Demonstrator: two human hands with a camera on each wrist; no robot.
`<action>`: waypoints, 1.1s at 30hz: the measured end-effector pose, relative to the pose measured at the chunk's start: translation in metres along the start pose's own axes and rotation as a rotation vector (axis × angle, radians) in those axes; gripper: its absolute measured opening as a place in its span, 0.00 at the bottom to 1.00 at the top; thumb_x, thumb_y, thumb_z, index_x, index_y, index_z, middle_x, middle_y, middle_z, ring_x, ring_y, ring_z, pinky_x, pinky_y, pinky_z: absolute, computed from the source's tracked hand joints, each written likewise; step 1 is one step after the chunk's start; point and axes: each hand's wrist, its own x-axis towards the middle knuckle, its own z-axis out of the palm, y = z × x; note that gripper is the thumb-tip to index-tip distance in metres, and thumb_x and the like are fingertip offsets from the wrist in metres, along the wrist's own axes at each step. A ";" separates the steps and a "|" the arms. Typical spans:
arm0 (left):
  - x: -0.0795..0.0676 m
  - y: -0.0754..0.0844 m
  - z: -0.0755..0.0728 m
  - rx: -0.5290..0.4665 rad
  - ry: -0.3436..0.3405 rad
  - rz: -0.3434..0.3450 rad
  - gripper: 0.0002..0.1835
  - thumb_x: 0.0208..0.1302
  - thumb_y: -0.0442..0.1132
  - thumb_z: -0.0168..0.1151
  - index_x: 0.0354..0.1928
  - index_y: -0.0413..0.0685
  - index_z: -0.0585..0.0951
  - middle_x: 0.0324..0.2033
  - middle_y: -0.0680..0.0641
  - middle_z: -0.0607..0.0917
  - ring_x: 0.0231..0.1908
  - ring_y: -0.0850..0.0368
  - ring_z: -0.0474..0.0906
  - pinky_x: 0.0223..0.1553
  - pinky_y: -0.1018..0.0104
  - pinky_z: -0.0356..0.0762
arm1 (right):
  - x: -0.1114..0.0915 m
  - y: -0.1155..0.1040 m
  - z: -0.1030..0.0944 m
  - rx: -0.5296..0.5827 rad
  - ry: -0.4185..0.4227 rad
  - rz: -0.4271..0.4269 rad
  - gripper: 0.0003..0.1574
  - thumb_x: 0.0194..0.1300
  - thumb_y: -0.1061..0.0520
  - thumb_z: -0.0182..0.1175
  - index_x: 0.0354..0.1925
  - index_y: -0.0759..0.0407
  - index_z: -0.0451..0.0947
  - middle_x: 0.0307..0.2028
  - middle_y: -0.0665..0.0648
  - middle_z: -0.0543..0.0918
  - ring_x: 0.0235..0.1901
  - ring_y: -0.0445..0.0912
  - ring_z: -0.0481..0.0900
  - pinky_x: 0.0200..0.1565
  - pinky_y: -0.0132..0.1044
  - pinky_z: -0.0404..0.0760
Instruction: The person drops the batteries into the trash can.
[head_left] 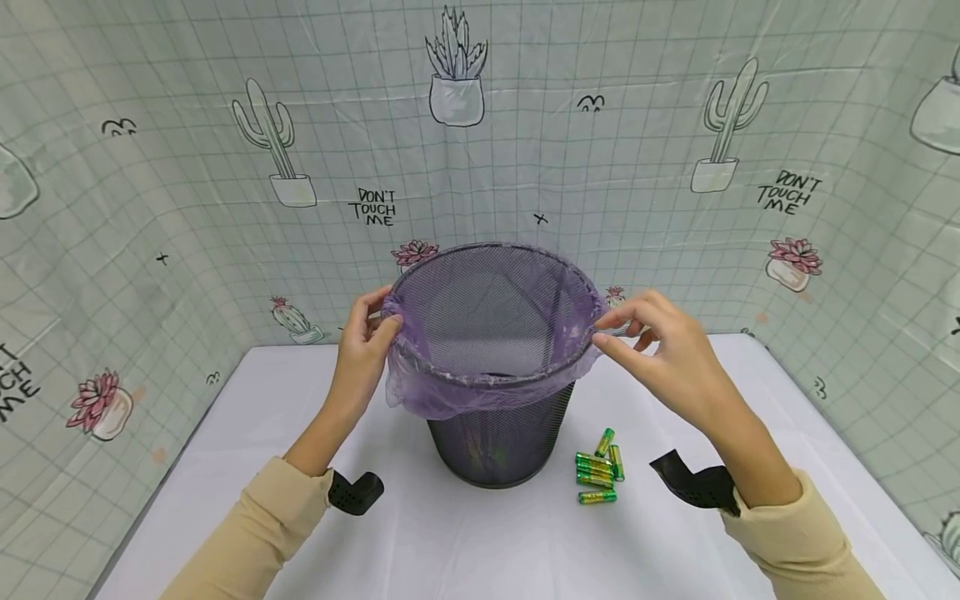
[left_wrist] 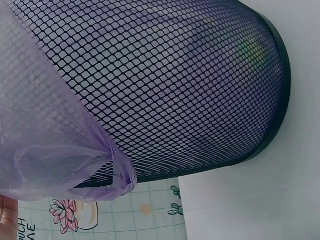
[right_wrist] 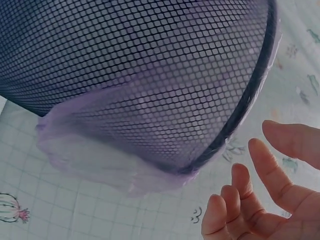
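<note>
A black mesh wastebasket (head_left: 491, 446) stands upright, lined with a thin purple garbage bag (head_left: 450, 396). The bag's edge is folded outward over the rim and hangs round the upper wall. My left hand (head_left: 360, 354) pinches bag and rim at the left, thumb on top; only a fingertip shows in the left wrist view. At the right side of the rim is my right hand (head_left: 671, 358), thumb and index finger extended toward it. In the right wrist view those fingers stand just apart from the bagged rim, with nothing between them.
Several green-and-yellow batteries (head_left: 597, 497) lie on the white table (head_left: 405, 542) right of the basket. Blurred yellow-green shapes (left_wrist: 255, 55) show through the mesh near its base. A cactus-printed cloth (head_left: 510, 150) hangs behind. Black mounts (head_left: 358, 493) sit at both wrists.
</note>
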 end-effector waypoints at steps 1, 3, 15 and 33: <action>0.000 0.000 0.000 0.001 0.001 -0.001 0.24 0.67 0.35 0.48 0.65 0.48 0.64 0.57 0.45 0.68 0.44 0.64 0.70 0.41 0.78 0.69 | -0.002 0.002 0.000 0.002 0.007 0.000 0.08 0.62 0.54 0.60 0.39 0.55 0.79 0.39 0.49 0.76 0.36 0.39 0.68 0.37 0.28 0.69; 0.000 0.000 0.000 0.005 0.001 0.001 0.24 0.67 0.35 0.48 0.65 0.48 0.63 0.57 0.45 0.68 0.44 0.64 0.70 0.41 0.78 0.69 | -0.005 0.007 0.001 0.008 0.021 0.002 0.07 0.62 0.55 0.60 0.38 0.56 0.79 0.37 0.49 0.76 0.35 0.38 0.68 0.37 0.27 0.69; 0.000 0.000 0.000 0.001 0.002 0.003 0.24 0.67 0.35 0.48 0.65 0.47 0.64 0.57 0.45 0.68 0.43 0.65 0.71 0.40 0.77 0.69 | -0.035 0.043 0.013 0.002 -0.002 0.078 0.06 0.62 0.54 0.59 0.37 0.54 0.79 0.35 0.47 0.76 0.35 0.34 0.68 0.37 0.23 0.70; 0.000 -0.002 0.000 -0.005 -0.003 0.016 0.24 0.67 0.35 0.48 0.65 0.48 0.64 0.57 0.45 0.68 0.44 0.63 0.70 0.40 0.77 0.68 | -0.083 0.081 0.045 -0.017 -0.094 0.215 0.10 0.60 0.52 0.62 0.40 0.53 0.80 0.38 0.49 0.79 0.34 0.33 0.67 0.35 0.28 0.73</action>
